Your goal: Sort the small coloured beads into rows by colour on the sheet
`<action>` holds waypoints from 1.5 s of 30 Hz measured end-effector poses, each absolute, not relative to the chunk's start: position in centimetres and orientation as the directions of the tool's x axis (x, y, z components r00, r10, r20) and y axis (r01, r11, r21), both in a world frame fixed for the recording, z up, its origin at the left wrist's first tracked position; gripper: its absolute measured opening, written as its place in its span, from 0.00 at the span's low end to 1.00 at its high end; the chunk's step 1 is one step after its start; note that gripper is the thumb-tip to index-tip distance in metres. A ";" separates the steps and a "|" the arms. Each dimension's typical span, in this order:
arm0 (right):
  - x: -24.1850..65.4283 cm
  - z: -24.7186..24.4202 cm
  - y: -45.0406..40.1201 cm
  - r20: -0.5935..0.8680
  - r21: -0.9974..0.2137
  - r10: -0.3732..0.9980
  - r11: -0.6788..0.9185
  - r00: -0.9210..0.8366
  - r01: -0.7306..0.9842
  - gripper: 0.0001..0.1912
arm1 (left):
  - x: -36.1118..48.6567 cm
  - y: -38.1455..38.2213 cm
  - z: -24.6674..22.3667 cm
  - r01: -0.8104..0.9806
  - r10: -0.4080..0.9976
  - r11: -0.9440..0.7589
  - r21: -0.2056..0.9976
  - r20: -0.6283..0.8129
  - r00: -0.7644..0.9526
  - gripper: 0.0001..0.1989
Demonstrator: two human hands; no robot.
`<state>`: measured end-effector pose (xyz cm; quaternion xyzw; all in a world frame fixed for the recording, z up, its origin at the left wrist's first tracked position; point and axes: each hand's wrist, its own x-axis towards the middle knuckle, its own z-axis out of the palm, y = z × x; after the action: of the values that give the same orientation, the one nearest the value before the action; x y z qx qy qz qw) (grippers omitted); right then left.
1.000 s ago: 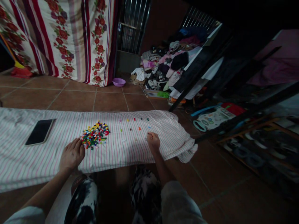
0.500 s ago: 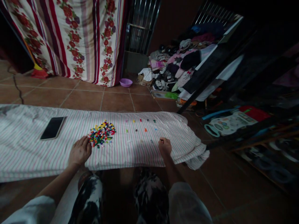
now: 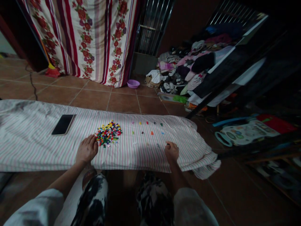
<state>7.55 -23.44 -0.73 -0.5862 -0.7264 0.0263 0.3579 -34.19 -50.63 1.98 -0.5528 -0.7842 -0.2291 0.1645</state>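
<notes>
A heap of small multicoloured plastic pieces (image 3: 109, 132) lies on a striped cloth (image 3: 122, 161). My left hand (image 3: 87, 148) rests on the cloth at the heap's left edge, its fingers lying flat and close together. Further right, my right hand (image 3: 172, 151) is closed in a pinch; a dark speck shows at the fingertips, too small to name. Single pieces stand apart in rough rows between the heap and this hand, among them an orange piece (image 3: 152, 133), a blue piece (image 3: 162, 133) and a red piece (image 3: 147, 122).
A phone (image 3: 63, 125) lies on the cloth left of the heap. Beyond the cloth, a purple basin (image 3: 133, 83) and a red broom head (image 3: 53, 72) are on the tiled floor. Piled clothes (image 3: 183, 67) and a dark slanted frame (image 3: 204, 102) stand at the right.
The whole view has swung slightly left, so things appear further right. Against the cloth and the pieces, both hands keep nearly the same places and poses.
</notes>
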 end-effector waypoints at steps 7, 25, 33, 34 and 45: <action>7.8 -1.1 -23.3 0.504 -0.477 0.861 0.341 -0.065 0.810 0.14 | -34.2 -50.5 2.0 0.937 0.785 0.291 0.192 0.512 -0.349 0.19; 7.8 -1.2 -23.3 0.526 -0.427 0.845 0.356 -0.091 0.832 0.18 | -34.2 -50.5 1.7 0.935 0.786 0.299 0.189 0.507 -0.354 0.18; 7.5 -0.7 -23.6 0.571 -0.485 0.820 0.377 -0.040 0.789 0.21 | -34.3 -50.5 1.4 0.945 0.798 0.300 0.134 0.507 -0.325 0.18; 7.5 -0.6 -23.6 0.580 -0.495 0.814 0.386 -0.035 0.778 0.21 | -34.3 -50.5 1.4 0.944 0.799 0.302 0.131 0.505 -0.326 0.18; 3.2 9.4 -27.5 0.449 -0.818 0.891 0.378 0.070 0.434 0.23 | -34.3 -50.6 1.5 0.936 0.796 0.336 0.106 0.499 -0.343 0.20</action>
<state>3.24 -27.48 9.44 -0.5129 -0.6458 0.2190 0.5214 -34.32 -50.55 1.46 -0.5436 -0.7967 -0.1913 0.1824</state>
